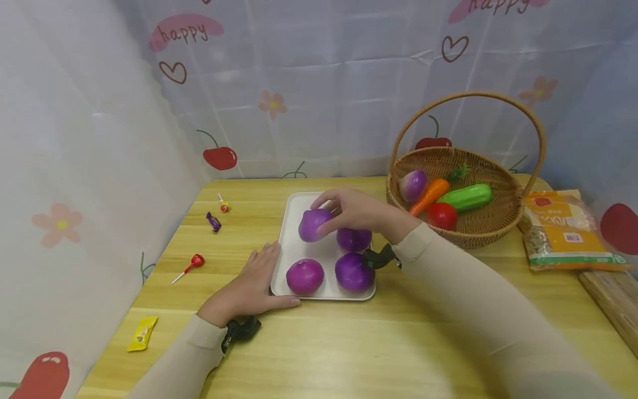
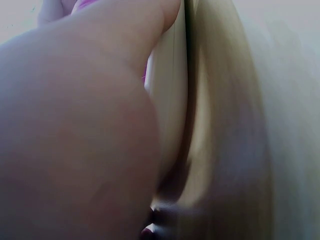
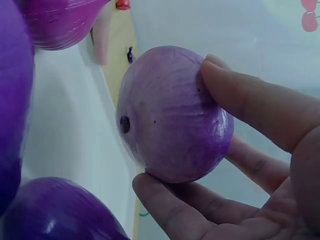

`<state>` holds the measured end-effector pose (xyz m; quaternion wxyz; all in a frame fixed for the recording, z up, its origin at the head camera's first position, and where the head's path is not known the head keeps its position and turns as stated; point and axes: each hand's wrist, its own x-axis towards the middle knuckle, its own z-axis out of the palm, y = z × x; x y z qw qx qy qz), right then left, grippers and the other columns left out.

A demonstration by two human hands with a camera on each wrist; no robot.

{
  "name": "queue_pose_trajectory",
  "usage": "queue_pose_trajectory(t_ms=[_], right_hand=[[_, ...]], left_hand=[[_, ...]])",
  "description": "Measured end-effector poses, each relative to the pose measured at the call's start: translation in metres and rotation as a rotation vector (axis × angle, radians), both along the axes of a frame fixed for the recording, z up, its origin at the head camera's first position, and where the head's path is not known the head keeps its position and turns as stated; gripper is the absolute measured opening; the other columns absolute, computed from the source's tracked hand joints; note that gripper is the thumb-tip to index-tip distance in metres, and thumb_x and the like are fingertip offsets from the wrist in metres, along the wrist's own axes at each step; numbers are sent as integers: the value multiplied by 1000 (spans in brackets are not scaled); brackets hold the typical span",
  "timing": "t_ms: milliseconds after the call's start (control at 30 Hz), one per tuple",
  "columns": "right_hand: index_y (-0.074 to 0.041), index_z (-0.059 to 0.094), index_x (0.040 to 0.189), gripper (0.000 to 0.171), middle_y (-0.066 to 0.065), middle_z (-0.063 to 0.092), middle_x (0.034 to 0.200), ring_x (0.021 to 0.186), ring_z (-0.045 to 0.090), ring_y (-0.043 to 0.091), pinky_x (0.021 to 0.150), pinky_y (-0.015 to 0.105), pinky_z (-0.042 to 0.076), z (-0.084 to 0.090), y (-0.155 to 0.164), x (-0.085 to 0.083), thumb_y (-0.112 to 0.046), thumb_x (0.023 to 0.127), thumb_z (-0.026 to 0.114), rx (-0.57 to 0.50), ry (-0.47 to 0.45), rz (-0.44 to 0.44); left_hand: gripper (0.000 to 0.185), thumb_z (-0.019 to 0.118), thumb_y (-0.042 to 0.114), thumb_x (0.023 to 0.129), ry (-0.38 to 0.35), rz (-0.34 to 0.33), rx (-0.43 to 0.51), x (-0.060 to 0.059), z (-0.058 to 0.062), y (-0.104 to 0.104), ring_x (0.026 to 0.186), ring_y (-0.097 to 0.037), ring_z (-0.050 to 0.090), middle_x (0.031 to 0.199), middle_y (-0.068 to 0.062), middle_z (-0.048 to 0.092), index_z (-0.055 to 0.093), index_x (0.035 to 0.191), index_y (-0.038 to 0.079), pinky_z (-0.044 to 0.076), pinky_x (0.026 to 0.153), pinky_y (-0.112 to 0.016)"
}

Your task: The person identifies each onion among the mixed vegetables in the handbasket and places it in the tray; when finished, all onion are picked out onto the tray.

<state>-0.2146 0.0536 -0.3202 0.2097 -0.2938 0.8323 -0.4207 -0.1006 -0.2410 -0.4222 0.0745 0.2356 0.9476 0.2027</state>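
My right hand (image 1: 351, 209) holds a light purple onion (image 1: 313, 226) between thumb and fingers, over the back left of the white tray (image 1: 294, 200). The right wrist view shows this onion (image 3: 170, 120) raised off the tray, a dark spot at its end. With fingers straight, my left hand (image 1: 255, 285) rests against the tray's near left corner. A pinkish-purple onion (image 1: 305, 276) lies at the front left of the tray. Two darker purple round vegetables lie on its right side, one in front (image 1: 353, 274) and one behind (image 1: 354, 240), partly covered by my right hand.
A wicker basket (image 1: 478, 235) at the back right holds a purple-white turnip, carrot (image 1: 431, 195), green vegetable (image 1: 467, 197) and tomato (image 1: 442, 216). Beside it lies an orange food bag (image 1: 565, 227). Along the table's left are lollipops (image 1: 197, 260) and wrapped sweets (image 1: 143, 333).
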Motion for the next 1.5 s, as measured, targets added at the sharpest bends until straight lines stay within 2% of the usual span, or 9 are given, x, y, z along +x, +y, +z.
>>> queue_pose_trajectory(t_ms=[167,333,667,867,1000,1300,1500], right_hand=[[-17,69,136,60,14,67,133,122,65,30,109,52,46,-9,-10,-3,-30,83,93,91,30,-1],[-13,69,136,58,18,67,134,120,66,31,107,47,48,-15,-17,-4,-24,85,92,123,55,54],[-14,68,136,57,15,68,133,127,61,29,109,44,46,-19,-28,-6,-22,85,92,218,88,86],[-12,66,136,59,17,66,137,131,59,31,112,44,44,-19,-29,-7,-12,83,91,214,52,85],[-8,62,141,67,19,63,140,133,57,33,113,44,43,-21,-28,-7,-8,81,92,200,12,80],[-3,58,142,69,25,58,145,137,54,36,113,45,43,-22,-25,-8,-11,83,92,161,-28,71],[-2,60,141,69,24,59,145,138,53,36,115,45,41,-19,-23,-6,-15,82,93,157,-1,67]], left_hand=[[137,65,86,80,-3,0,3,-1,-1,0,158,-40,7,173,-19,11,9,167,-3,4,124,-60],[137,67,86,80,-8,4,0,0,0,1,158,-39,7,173,-19,11,9,167,-3,3,124,-60],[136,68,84,80,-5,10,7,0,-1,1,158,-39,6,173,-19,11,10,167,-3,3,124,-60],[136,70,82,81,-4,5,8,0,0,1,158,-39,7,173,-20,11,10,167,-3,3,124,-60],[135,70,82,81,0,3,11,0,0,1,158,-39,7,173,-20,11,10,167,-4,3,124,-60],[136,70,82,81,4,3,10,1,-1,1,158,-40,8,173,-21,11,10,166,-5,4,124,-60],[136,68,83,81,5,2,4,1,-1,1,158,-40,8,173,-21,12,11,166,-5,4,124,-59]])
